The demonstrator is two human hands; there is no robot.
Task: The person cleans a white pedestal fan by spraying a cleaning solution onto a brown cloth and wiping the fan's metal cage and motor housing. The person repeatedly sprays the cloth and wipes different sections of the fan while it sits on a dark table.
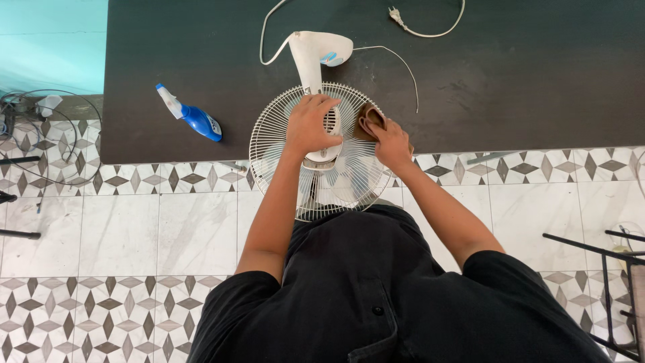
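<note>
A white electric fan lies on the dark table point(537, 81), its round wire grille point(275, 144) hanging over the table's near edge. My left hand point(310, 124) rests flat on the grille's top, fingers spread over the motor hub. My right hand point(390, 142) presses a folded brown cloth point(368, 119) against the grille's upper right rim. The fan's white base point(316, 50) points away from me, with its cord point(403, 67) and plug point(398, 15) trailing across the table.
A blue spray bottle with a white nozzle point(195, 117) lies on the table to the left of the fan. A loose wire fan guard point(47, 134) leans on the patterned tile floor at far left. Black metal furniture legs point(605, 255) stand at right.
</note>
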